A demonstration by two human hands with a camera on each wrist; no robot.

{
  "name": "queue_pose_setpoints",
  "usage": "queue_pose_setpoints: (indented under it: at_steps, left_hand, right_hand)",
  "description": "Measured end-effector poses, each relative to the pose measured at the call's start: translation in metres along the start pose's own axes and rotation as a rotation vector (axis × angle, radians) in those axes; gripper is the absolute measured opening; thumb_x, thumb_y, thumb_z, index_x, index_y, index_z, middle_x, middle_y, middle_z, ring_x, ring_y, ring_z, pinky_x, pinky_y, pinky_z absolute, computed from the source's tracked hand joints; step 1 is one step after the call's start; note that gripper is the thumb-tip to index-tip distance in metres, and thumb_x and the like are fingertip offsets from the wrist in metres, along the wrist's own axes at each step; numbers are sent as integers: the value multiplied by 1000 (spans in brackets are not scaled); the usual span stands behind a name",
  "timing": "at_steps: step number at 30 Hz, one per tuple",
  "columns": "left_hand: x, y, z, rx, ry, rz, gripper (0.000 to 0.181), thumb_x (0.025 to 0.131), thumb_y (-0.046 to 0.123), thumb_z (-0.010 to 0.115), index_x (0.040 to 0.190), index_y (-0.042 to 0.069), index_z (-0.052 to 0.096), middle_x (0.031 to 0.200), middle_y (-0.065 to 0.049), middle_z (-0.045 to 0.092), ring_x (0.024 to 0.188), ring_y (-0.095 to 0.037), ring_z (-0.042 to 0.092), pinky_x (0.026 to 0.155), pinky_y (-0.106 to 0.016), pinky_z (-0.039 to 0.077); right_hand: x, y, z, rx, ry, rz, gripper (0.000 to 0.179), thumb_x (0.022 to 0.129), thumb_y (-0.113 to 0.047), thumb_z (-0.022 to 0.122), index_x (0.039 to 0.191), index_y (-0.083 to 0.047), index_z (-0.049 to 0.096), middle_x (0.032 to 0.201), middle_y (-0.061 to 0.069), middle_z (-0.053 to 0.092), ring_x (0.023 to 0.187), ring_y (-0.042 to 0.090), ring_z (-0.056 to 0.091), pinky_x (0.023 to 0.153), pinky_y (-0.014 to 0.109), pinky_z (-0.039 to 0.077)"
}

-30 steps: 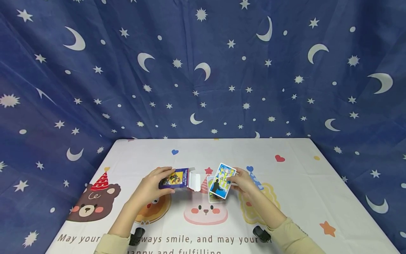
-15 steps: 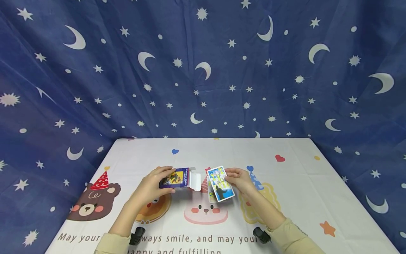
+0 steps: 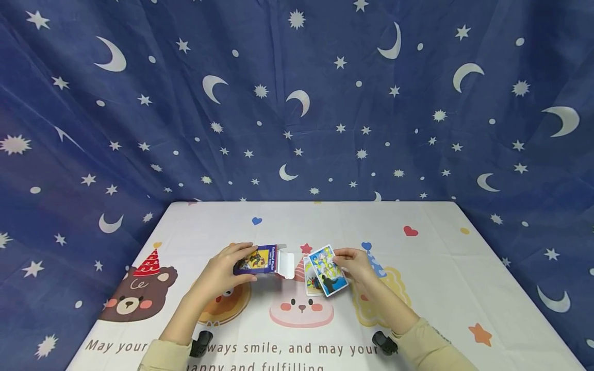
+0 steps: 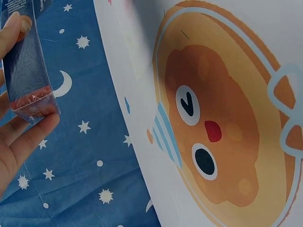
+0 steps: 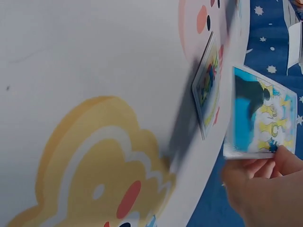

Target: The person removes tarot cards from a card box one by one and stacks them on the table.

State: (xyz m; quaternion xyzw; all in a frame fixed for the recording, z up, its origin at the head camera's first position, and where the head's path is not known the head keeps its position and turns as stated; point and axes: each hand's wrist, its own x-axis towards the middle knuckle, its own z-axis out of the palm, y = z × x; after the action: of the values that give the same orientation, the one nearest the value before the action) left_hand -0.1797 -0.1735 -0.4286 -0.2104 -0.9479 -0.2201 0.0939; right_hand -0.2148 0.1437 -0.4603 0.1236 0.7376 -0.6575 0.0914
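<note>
My left hand [image 3: 226, 268] grips a purple and yellow card box [image 3: 255, 260], labelled as a tarot deck, by its closed end. The white end flap [image 3: 286, 265] of the box hangs out toward the right. In the left wrist view, the side of the box [image 4: 29, 71] shows under clear wrap, with fingers and thumb around it. My right hand [image 3: 355, 265] pinches a small stack of picture cards [image 3: 328, 270] at its right edge. Below and left of it, other cards [image 3: 312, 278] lie on the tablecloth, partly covered by the held stack in the head view.
The white tablecloth [image 3: 371, 221] carries printed bears, hearts and lettering. A blue curtain [image 3: 297, 103] with moons and stars hangs behind the table's far edge. Black wrist straps [image 3: 384, 342] sit at both forearms, below pale sleeves [image 3: 431, 345].
The stack in my right hand has turned, its top tilting left, and shifted slightly right, so more of the cards on the table shows. My left hand and the box stay put.
</note>
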Motion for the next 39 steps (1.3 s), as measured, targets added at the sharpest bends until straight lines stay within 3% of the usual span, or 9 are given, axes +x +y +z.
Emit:
queue_pose_setpoints:
  at_steps: [5,14,24,33,39]
  left_hand:
    - [-1,1,-1,-11,-5,-5,67,70,32,82,129,12,58,134,-11,55,126,-42,47,99,-58,42]
    - [-4,1,-2,-22,-12,-19,67,70,32,81,130,12,58,135,-10,54,128,-43,44,98,-62,40]
    - [-4,1,0,-22,-6,-9,66,70,30,82,129,11,58,134,-12,54,127,-43,45,98,-61,41]
    - [-3,0,3,-15,6,11,67,69,29,83,128,11,59,133,-13,56,122,-38,52,94,-57,46]
    - [-2,0,3,-19,16,14,67,68,29,83,128,10,59,132,-13,56,121,-38,52,93,-57,46]
  right_hand:
    - [1,3,-2,12,-44,9,22,86,0,64,106,8,59,72,-4,63,65,8,60,60,20,53]
    - [10,11,0,-53,-30,79,17,87,-4,64,100,5,59,69,1,61,58,8,57,55,19,54]
    - [20,8,-2,-197,-114,7,24,87,-3,62,107,9,57,66,0,61,53,4,55,50,13,45]
    - [31,14,7,-241,-75,57,16,85,-2,61,97,8,59,60,-1,55,48,5,49,45,13,43]
    - [35,12,8,-278,-108,80,15,85,-5,61,96,6,61,61,-2,55,48,4,48,45,12,40]
